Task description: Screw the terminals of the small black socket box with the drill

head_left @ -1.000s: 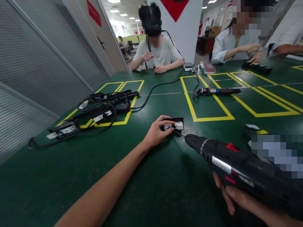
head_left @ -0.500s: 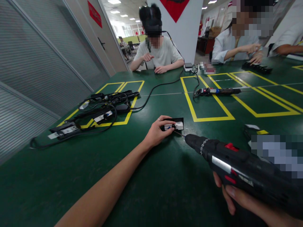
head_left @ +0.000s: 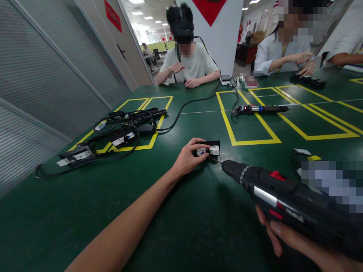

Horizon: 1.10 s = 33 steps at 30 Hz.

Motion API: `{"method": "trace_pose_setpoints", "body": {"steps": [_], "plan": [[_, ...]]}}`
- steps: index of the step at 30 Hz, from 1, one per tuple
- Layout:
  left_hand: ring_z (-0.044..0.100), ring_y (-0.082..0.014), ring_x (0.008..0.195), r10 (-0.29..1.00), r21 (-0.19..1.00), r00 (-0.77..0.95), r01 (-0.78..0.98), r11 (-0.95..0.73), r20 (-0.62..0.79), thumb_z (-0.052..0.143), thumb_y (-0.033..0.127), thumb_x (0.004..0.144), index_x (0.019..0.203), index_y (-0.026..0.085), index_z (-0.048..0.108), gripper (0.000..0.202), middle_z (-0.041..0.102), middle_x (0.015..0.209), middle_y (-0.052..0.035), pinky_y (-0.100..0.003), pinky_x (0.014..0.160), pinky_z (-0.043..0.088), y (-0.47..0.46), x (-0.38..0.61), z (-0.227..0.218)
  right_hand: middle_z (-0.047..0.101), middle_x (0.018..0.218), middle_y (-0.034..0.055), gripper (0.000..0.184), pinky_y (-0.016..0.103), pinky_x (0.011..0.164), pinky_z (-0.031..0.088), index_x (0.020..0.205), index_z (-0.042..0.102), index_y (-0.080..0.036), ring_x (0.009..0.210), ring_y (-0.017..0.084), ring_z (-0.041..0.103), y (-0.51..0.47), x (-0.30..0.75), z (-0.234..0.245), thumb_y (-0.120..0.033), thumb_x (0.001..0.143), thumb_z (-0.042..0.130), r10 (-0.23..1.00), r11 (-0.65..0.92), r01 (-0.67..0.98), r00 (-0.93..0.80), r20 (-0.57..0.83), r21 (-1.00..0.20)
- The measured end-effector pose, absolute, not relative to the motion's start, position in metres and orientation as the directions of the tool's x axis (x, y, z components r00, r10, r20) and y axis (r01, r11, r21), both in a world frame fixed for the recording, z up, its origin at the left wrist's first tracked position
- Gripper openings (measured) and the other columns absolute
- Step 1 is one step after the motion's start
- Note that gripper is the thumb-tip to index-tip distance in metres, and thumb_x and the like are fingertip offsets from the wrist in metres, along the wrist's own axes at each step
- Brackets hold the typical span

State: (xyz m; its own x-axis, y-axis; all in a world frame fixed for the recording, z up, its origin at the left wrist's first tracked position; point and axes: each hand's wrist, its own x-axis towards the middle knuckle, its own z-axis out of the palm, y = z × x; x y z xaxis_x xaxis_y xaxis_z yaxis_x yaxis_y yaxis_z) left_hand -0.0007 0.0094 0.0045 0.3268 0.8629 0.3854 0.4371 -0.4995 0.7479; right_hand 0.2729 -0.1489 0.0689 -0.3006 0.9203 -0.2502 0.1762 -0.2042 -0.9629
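Observation:
My left hand (head_left: 190,158) is closed on a small black device with white labels (head_left: 214,150), pinning it on the green table with thumb and fingers. My right hand (head_left: 286,234) is wrapped round the handle of a black cordless drill (head_left: 272,189) with red buttons, at the lower right. From its chuck a thin bit (head_left: 215,161) points left, towards the device just by my left thumb. Whether the tip touches the device is hidden there. The drill's body covers most of my right hand.
Black devices with cables (head_left: 124,132) lie in yellow-taped frames at the left. A slim pen-like electric screwdriver (head_left: 261,109) rests across the taped frame ahead. Across the table (head_left: 119,211) sits a person (head_left: 195,60) working with their hands; others sit at the right. Another black object (head_left: 303,155) lies beyond the drill.

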Motion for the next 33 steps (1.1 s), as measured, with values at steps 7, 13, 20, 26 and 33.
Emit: {"method": "trace_pose_setpoints", "body": {"steps": [7, 13, 20, 26, 33], "plan": [[0.055, -0.0203, 0.109, 0.865, 0.755, 0.321, 0.43, -0.495, 0.385, 0.061, 0.023, 0.08, 0.101, 0.021, 0.069, 0.022, 0.057, 0.116, -0.0078, -0.041, 0.097, 0.044, 0.0096, -0.0009, 0.0036, 0.062, 0.054, -0.001, 0.005, 0.033, 0.064, 0.055, 0.082, 0.067, -0.028, 0.053, 0.016, 0.062, -0.1479, 0.2718, 0.0709, -0.031, 0.079, 0.065, 0.923, -0.192, 0.177, -0.303, -0.239, -0.965], [0.055, -0.0202, 0.109, 0.867, 0.759, 0.326, 0.428, -0.491, 0.377, 0.062, 0.023, 0.08, 0.101, 0.022, 0.069, 0.023, 0.057, 0.116, -0.0075, -0.041, 0.097, 0.044, 0.0096, -0.001, 0.005, 0.06, 0.054, -0.0024, 0.011, 0.03, 0.056, 0.055, 0.079, 0.065, -0.028, 0.05, 0.015, 0.061, -0.1447, 0.2702, 0.0732, -0.036, 0.083, 0.059, 0.91, -0.201, 0.169, -0.332, -0.248, -0.965], [0.055, -0.0208, 0.109, 0.866, 0.754, 0.316, 0.431, -0.495, 0.387, 0.062, 0.023, 0.079, 0.1, 0.023, 0.07, 0.022, 0.058, 0.115, -0.0073, -0.042, 0.097, 0.044, 0.0101, -0.0011, 0.0046, 0.063, 0.056, -0.0006, 0.011, 0.034, 0.06, 0.054, 0.089, 0.066, -0.028, 0.054, 0.017, 0.062, -0.1482, 0.273, 0.0683, -0.032, 0.08, 0.064, 0.912, -0.205, 0.172, -0.323, -0.251, -0.964], [0.056, -0.0208, 0.109, 0.864, 0.753, 0.323, 0.431, -0.497, 0.385, 0.062, 0.023, 0.079, 0.101, 0.022, 0.07, 0.023, 0.057, 0.116, -0.0079, -0.041, 0.097, 0.044, 0.0102, -0.0009, 0.004, 0.063, 0.055, -0.0002, 0.007, 0.036, 0.067, 0.054, 0.083, 0.067, -0.027, 0.055, 0.018, 0.063, -0.147, 0.272, 0.0689, -0.033, 0.079, 0.064, 0.91, -0.205, 0.176, -0.327, -0.254, -0.963], [0.056, -0.0209, 0.11, 0.868, 0.756, 0.32, 0.434, -0.49, 0.379, 0.062, 0.024, 0.079, 0.101, 0.022, 0.07, 0.024, 0.057, 0.116, -0.0079, -0.042, 0.099, 0.043, 0.0105, -0.0009, 0.0038, 0.063, 0.056, -0.0006, 0.011, 0.034, 0.062, 0.055, 0.089, 0.067, -0.028, 0.054, 0.017, 0.062, -0.1473, 0.2728, 0.0705, -0.033, 0.08, 0.063, 0.909, -0.216, 0.162, -0.327, -0.259, -0.963]]}}
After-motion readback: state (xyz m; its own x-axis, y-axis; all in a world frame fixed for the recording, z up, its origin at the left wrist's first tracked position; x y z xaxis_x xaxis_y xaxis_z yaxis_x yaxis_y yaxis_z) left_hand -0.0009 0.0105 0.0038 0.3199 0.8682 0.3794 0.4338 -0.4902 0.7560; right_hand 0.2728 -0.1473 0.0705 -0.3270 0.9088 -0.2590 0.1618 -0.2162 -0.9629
